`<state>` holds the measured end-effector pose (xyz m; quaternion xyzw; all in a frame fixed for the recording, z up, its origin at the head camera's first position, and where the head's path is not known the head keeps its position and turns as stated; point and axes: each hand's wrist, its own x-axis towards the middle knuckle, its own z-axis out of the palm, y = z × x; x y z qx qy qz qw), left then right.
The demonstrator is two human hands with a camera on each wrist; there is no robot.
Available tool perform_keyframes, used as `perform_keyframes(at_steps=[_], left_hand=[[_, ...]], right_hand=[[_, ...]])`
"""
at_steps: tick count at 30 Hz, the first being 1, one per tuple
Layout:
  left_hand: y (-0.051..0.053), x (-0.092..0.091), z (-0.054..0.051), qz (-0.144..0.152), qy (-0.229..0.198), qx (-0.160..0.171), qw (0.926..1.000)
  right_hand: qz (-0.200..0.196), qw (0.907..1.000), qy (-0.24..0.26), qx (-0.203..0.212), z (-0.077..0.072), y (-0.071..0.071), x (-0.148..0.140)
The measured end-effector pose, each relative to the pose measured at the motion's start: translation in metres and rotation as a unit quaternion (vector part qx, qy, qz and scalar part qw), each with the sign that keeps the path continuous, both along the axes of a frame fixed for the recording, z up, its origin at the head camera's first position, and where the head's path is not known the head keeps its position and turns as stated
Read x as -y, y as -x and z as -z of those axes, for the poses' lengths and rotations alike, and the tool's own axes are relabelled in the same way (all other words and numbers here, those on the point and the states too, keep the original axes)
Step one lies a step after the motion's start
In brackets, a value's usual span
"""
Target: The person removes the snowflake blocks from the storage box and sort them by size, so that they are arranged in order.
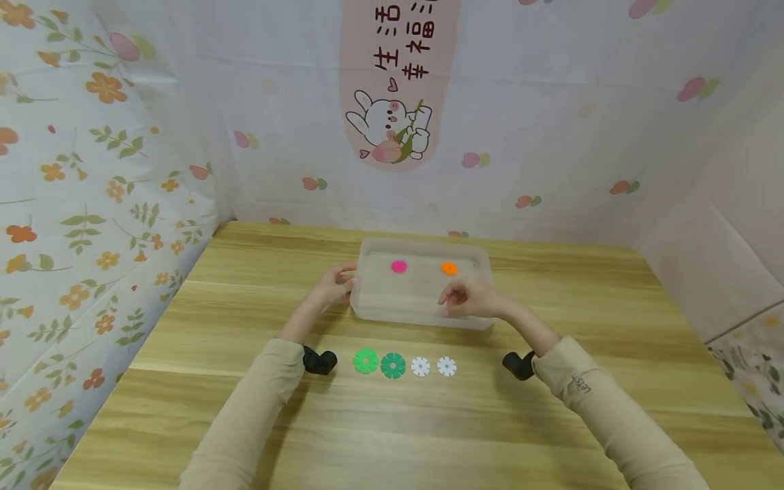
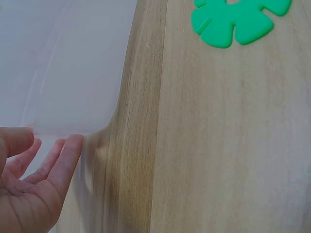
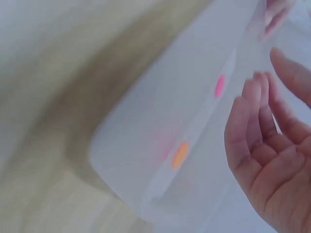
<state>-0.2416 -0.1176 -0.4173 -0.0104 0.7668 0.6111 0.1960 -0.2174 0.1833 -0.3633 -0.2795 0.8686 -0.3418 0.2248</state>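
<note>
A translucent white plastic box (image 1: pixel 382 306) stands on the wooden table. Inside it are a pink notched plastic disc (image 1: pixel 399 267) and an orange one (image 1: pixel 449 269). My left hand (image 1: pixel 337 284) holds the box's left end, the thumb at the rim and the fingers against the outer wall, as the left wrist view (image 2: pixel 41 189) shows. Over the right front of the box hovers my right hand (image 1: pixel 468 298), its fingers loosely bent and nothing visible between them and the thumb (image 3: pixel 294 77). In front lie a light green disc (image 1: pixel 365 369), a dark green disc (image 1: pixel 393 374) and two white discs (image 1: pixel 420 374).
The discs in front form a row, left to right, between the forearms. Black devices are at the left wrist (image 1: pixel 320 363) and the right wrist (image 1: pixel 518 366). A patterned cloth (image 1: pixel 294 109) hangs behind the table, and a floral one (image 1: pixel 104 204) on the left.
</note>
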Motion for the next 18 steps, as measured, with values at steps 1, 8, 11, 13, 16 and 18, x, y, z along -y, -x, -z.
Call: perform_keyframes(at_steps=[1, 8, 11, 13, 16, 18], left_hand=[[0.0, 0.0, 0.0, 0.001, 0.002, -0.002, 1.0], [-0.001, 0.001, -0.003, -0.002, -0.004, 0.004, 1.0], [-0.001, 0.002, -0.003, -0.004, -0.003, 0.001, 1.0], [0.0, 0.002, -0.003, -0.002, 0.003, -0.006, 1.0], [0.0, 0.001, -0.001, -0.002, 0.008, -0.008, 0.9999], [-0.001, -0.001, -0.001, -0.003, 0.008, -0.007, 0.9999]], right_hand=[[0.0, 0.9999, 0.009, -0.009, 0.0, 0.007, -0.001], [0.016, 0.9972, 0.015, -0.071, 0.052, 0.093, -0.025], [0.039, 0.9946, -0.058, -0.077, 0.078, 0.13, -0.037], [0.04, 0.9931, -0.079, -0.076, 0.091, 0.15, -0.044], [0.055, 0.9876, -0.132, -0.065, 0.082, 0.153, -0.038], [0.069, 0.9812, -0.173, -0.051, 0.051, 0.13, -0.021]])
